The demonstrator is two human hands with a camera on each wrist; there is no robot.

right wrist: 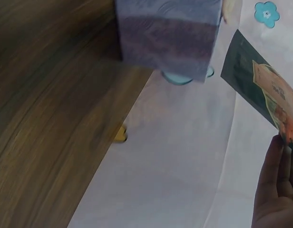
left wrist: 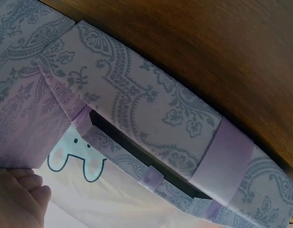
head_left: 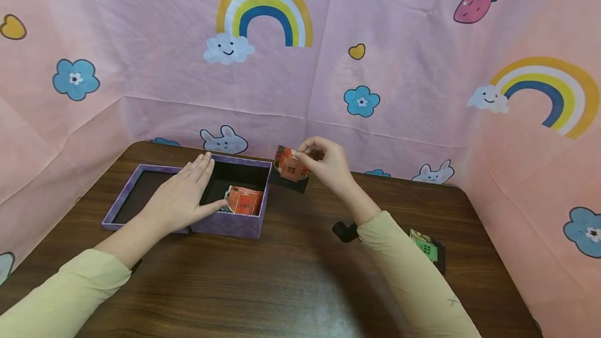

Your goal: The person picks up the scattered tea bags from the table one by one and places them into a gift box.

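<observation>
My left hand lies across the left side of a purple patterned box, its fingers straight and the thumb stretched over the front rim. Inside the black-lined box sits a flat orange-red sachet, partly covered by the thumb. My right hand pinches a similar sachet, orange-red and black with printed lettering, by its upper right edge. It is held up just right of the box. The right wrist view shows the sachet tilted above my fingers.
A shallow purple-rimmed lid with a dark inside lies against the box's left side. On the right of the brown wooden table are a small black object and a green and black sachet, partly behind my right sleeve. A printed cloth hangs around the table.
</observation>
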